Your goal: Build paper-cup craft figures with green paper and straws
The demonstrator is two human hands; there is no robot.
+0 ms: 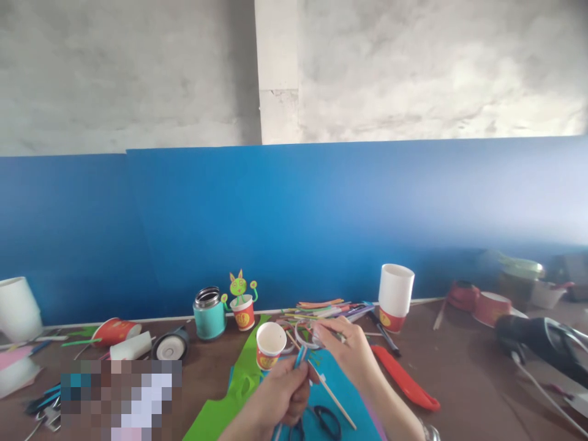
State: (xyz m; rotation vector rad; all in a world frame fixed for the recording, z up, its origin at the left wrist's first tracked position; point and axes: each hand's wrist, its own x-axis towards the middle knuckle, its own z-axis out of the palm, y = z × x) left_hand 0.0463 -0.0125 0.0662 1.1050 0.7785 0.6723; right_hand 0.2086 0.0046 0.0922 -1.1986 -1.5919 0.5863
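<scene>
My left hand (293, 387) is closed around a narrow blue strip (301, 355), its upper end sticking out above the thumb. Close by on the right, my right hand (345, 346) has its fingertips pinched together; what they grip is too small to make out. A clear ring like a tape roll (303, 337) shows right beside these fingertips, and I cannot tell whether they touch it. A thin wooden stick (337, 401) slants down past my left hand. Below lie black-handled scissors (328, 422) on blue sheets (351, 383). An open paper cup (271, 340) stands just behind my left hand.
Green cut paper (220, 410) lies to the left. Behind stand a teal flask (209, 315) and a cup with a green paper figure (239, 286). Coloured strips (321, 309), stacked cups (395, 291), a red pouch (407, 380) and a black corded tool (542, 343) spread rightward.
</scene>
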